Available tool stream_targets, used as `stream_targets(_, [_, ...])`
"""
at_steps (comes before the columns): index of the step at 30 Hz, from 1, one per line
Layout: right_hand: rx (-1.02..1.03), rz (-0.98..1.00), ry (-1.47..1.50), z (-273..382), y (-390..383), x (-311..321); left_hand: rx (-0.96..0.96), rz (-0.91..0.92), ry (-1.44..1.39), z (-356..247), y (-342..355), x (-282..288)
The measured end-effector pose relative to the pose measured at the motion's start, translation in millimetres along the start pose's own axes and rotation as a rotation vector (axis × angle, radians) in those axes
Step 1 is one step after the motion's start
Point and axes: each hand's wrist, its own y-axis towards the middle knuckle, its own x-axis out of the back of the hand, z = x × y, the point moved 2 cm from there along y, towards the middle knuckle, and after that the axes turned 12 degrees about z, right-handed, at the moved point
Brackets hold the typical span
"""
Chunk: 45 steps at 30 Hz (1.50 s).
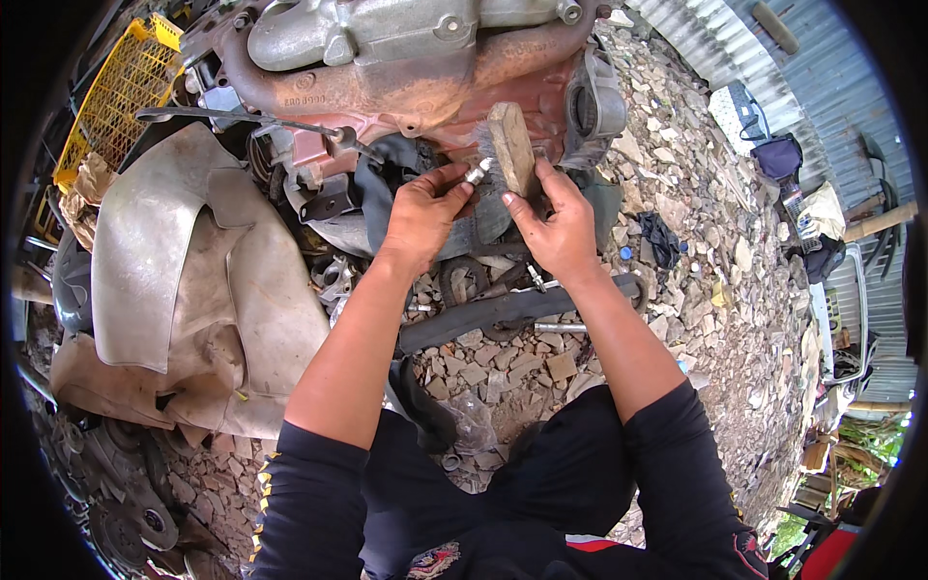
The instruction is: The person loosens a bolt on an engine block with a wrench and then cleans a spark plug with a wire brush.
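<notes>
My left hand [430, 213] pinches a small white-and-silver spark plug [476, 171] between thumb and fingers. My right hand [556, 222] grips a worn wooden brush [512, 140], its wire bristles beside the spark plug's tip. Both hands are in front of a large engine [411, 58] with a rusty manifold and red-brown block. A long metal wrench [242, 118] lies across the engine's left side. Beneath my hands, another spark plug [536, 277] and a dark rubber strip [464, 319] lie among small parts.
A crumpled beige sheet [135, 251] fills the left, near a yellow plastic crate [111, 82] and dark metal parts [126, 493]. Rubble [715, 319] covers the ground. Corrugated metal sheeting [812, 106] and assorted bags [773, 159] line the right side.
</notes>
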Motion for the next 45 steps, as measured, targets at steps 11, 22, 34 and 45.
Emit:
stream_targets(11, [-0.079, 0.039, -0.215, -35, -14, -3, -0.052, -0.161, -0.101, -14, 0, 6])
stream_targets(22, [-0.072, 0.016, -0.199, -26, -6, -3, 0.027, -0.107, -0.132, -4, 1, 15])
stream_targets(34, [-0.165, -0.019, -0.202, -53, -10, 4, -0.028, -0.012, 0.278, -24, -8, 3])
stream_targets(45, [-0.176, 0.084, -0.16, -56, -18, -7, -0.687, -0.197, 0.865, -215, -60, -51])
